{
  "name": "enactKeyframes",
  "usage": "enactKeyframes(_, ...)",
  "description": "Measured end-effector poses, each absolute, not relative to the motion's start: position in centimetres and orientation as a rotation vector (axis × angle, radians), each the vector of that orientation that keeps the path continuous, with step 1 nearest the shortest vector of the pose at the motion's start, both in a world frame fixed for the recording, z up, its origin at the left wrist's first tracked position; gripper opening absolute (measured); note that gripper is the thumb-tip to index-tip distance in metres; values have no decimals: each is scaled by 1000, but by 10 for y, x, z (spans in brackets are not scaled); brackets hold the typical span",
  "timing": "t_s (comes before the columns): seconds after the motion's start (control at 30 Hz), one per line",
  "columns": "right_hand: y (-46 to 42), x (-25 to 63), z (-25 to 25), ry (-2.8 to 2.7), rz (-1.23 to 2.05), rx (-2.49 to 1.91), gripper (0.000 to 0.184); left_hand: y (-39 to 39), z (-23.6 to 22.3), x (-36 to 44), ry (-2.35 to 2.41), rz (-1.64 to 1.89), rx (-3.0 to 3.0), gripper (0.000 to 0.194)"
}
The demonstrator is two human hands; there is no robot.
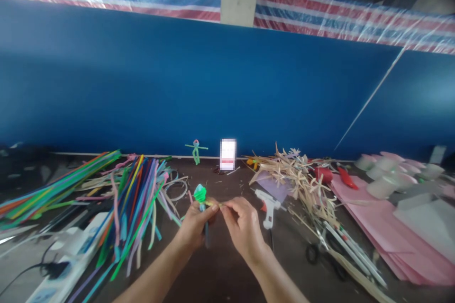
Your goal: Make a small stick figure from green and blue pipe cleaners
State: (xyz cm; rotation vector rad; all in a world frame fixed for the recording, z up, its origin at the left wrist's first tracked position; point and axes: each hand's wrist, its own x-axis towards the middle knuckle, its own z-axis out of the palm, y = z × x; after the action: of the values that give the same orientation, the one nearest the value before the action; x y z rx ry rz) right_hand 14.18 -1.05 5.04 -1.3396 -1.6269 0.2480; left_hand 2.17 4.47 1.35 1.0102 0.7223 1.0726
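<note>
My left hand (194, 227) is closed around a thin stem topped by a small green pipe-cleaner flower (200, 193), held upright over the dark table (227, 270). My right hand (241, 225) pinches a short yellowish strand (214, 203) just below the flower head, fingertips touching the left hand's. Both hands meet near the table's middle. What lies inside the right pinch beyond the strand is hidden.
Colourful pipe cleaners (135, 199) fan out at left beside a white power strip (71, 255). A white glue gun (267, 204), dry straw (302, 180), scissors (320, 248), pink paper sheets (369, 218) and tape rolls (384, 175) lie right. A small pipe-cleaner figure (195, 150) stands against the blue wall.
</note>
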Motion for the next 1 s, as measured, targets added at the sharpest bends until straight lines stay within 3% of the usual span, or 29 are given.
enactKeyframes(0.13, -6, 140, 46, -1461, 417, -1400, 22, 43, 18, 23, 875, 1168, 1167, 23)
enactKeyframes(0.33, 5, 136, 30, -990, 1130, -1310, 26, 46, 15, 25, 1098, 1322, 1426, 15)
enactKeyframes(0.53, 8, 141, 25, -801, 1450, -1107, 18, 55, 5, 21, 1159, 1220, 1501, 23)
enactKeyframes(0.7, 11, 145, 19, -916, 1280, -1236, 19, 55, 5, 21, 1113, 1134, 1538, 27)
enactKeyframes(0.9, 10, 150, 19, -1147, 784, -1363, 16, 53, 11, 18, 1097, 1140, 1601, 22)
enactKeyframes(1.0, 7, 151, 22, -1230, 791, -1328, 14, 53, 16, 15, 1046, 1097, 1659, 19)
